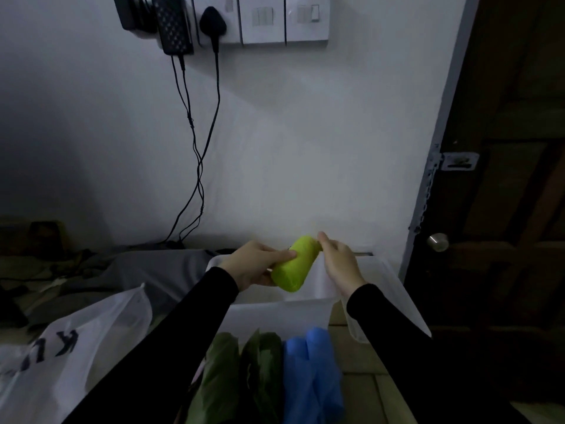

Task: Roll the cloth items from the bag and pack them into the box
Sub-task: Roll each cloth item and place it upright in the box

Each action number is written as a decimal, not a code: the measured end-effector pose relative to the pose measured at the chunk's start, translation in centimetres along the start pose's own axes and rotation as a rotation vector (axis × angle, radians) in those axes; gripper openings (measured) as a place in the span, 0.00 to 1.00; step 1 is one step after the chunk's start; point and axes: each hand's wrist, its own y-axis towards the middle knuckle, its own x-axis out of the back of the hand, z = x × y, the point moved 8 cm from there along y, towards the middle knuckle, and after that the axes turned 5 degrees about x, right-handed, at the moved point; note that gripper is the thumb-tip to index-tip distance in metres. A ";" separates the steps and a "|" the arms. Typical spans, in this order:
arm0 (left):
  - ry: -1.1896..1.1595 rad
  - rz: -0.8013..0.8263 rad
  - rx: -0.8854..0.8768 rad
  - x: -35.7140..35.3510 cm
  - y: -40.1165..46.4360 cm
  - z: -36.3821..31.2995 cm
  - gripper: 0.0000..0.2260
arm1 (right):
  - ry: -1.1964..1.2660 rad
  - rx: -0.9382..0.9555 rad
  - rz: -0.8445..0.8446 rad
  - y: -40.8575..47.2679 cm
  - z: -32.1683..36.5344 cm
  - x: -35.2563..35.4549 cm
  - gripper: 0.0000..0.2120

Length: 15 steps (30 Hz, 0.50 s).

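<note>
Green cloth roll (295,264): held in mid-air above white box (276,313). Left hand (255,264): fingers curled round roll's lower end. Right hand (339,261): fingertips pinching roll's upper end. Below, nearer camera: two dark green rolls (241,374), blue roll (310,377). Plastic bag (91,341) at left.

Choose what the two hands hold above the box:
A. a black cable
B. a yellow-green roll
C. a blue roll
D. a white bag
B: the left hand grips the yellow-green roll around its side, and the right hand pinches its far end, above the box.
</note>
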 end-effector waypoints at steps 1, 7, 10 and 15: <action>-0.001 -0.036 0.018 0.2 0.8 0.5 0.20 | -0.115 0.022 0.007 0.3 -0.4 0.0 0.21; 0.271 -0.136 0.177 -0.9 3.6 3.5 0.20 | -0.476 -0.010 0.216 0.4 -3.6 -2.0 0.21; 0.530 -0.142 0.215 -2.7 4.6 4.3 0.20 | -0.476 -0.014 0.199 0.3 -4.0 -1.8 0.24; 0.803 -0.014 0.214 -6.5 6.4 4.7 0.13 | -0.407 -0.037 0.196 0.1 -4.0 -1.8 0.27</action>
